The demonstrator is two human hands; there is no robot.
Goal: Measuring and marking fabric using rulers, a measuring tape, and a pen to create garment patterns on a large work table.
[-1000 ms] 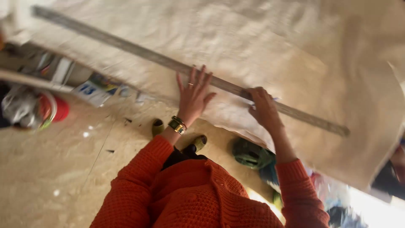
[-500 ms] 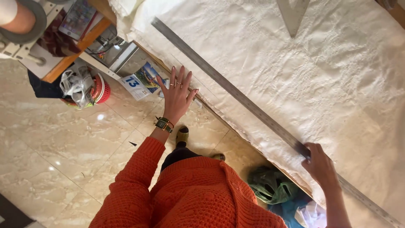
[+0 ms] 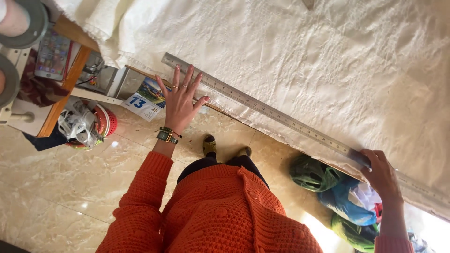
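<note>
A long, flat, grey metal ruler [image 3: 281, 117] with fine graduation marks lies diagonally on a wide sheet of cream-white textured fabric [image 3: 328, 61], running just inside the cloth's near edge from upper left to lower right. The fabric is spread flat over a table, slightly wrinkled.

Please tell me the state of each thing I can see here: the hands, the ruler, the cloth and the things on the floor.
Left hand: open, fingers spread, flat at the cloth's edge.
Right hand: pressing on the ruler's end.
Metal ruler: lying flat, diagonal on the cloth.
White cloth: spread out, slightly wrinkled.
Phone: lying face up, screen lit.
Green bag: crumpled on the floor.
</note>
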